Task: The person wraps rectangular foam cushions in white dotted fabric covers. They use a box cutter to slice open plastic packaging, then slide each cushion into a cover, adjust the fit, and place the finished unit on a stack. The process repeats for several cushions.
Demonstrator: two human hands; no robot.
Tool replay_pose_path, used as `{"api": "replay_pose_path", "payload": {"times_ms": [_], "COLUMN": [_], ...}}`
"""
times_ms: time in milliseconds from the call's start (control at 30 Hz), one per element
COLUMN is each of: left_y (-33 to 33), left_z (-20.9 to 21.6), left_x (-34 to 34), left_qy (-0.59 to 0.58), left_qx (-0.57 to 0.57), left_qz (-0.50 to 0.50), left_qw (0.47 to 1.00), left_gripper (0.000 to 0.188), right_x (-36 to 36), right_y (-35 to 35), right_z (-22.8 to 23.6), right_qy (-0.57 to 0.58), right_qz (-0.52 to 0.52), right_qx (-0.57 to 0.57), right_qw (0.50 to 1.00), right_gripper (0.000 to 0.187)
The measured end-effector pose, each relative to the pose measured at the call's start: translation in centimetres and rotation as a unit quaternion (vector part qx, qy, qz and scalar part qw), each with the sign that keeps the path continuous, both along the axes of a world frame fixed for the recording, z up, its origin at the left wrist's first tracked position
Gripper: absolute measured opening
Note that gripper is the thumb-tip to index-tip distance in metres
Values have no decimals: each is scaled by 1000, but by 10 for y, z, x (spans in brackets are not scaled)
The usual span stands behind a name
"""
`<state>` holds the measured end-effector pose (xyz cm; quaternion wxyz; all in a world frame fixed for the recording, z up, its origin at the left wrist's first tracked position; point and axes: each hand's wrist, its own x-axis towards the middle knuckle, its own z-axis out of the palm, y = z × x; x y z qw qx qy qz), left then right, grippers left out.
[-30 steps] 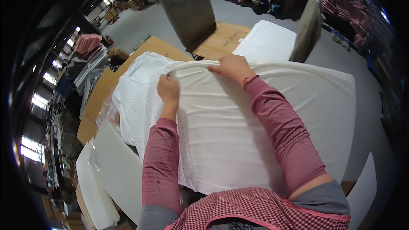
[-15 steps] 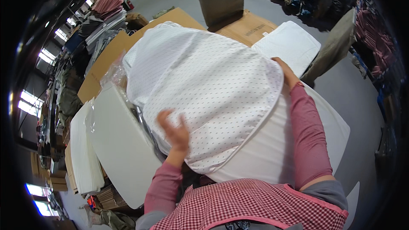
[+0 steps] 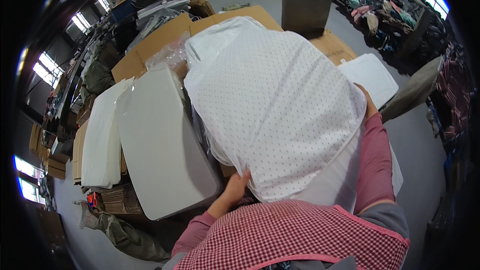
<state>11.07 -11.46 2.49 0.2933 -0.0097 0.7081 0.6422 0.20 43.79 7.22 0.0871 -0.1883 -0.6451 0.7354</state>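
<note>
A large white cloth piece [image 3: 280, 115] with small grey dashes and a bound, rounded edge spreads in front of me over plain white material. At its near left edge my left hand [image 3: 236, 187] is closed, thumb on top, pinching the cloth. My right hand [image 3: 369, 101] is at the far right edge of the same cloth. Its fingers are mostly hidden behind the edge, which looks gripped and pulled taut, with creases running across the middle. More folded white patterned cloth [image 3: 220, 35] shows beneath at the far left.
Left of the cloth lie a pale rounded panel [image 3: 160, 145], a white sheet stack [image 3: 102, 135] and clear plastic [image 3: 170, 57]. Cardboard [image 3: 150, 45] stands behind them. A grey pillar [image 3: 307, 0] rises beyond. Another white folded piece [image 3: 372, 77] lies far right. Fabric heaps [image 3: 390, 20] fill the background.
My left hand, raised and open over the cloth before, has come down to its near left edge and closed on it. The right hand keeps to the right edge. My view has shifted left.
</note>
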Motion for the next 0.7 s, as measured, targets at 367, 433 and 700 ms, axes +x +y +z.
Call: {"api": "replay_pose_path", "payload": {"times_ms": [367, 433, 700], "left_y": [-9, -31, -168], "left_z": [90, 155, 344], "left_x": [-69, -129, -283], "left_qy": [109, 106, 175], "left_qx": [249, 359, 230], "left_qz": [258, 253, 199], "left_qw": [927, 892, 937], "left_gripper": [41, 42, 70], "right_x": [-102, -122, -127], "right_y": [-73, -95, -187], "right_z": [278, 325, 330], "right_qy": [283, 365, 337], "right_qz": [166, 91, -34], "right_qx": [373, 369, 97], "right_qw": [868, 850, 936], "right_gripper": [14, 15, 20]}}
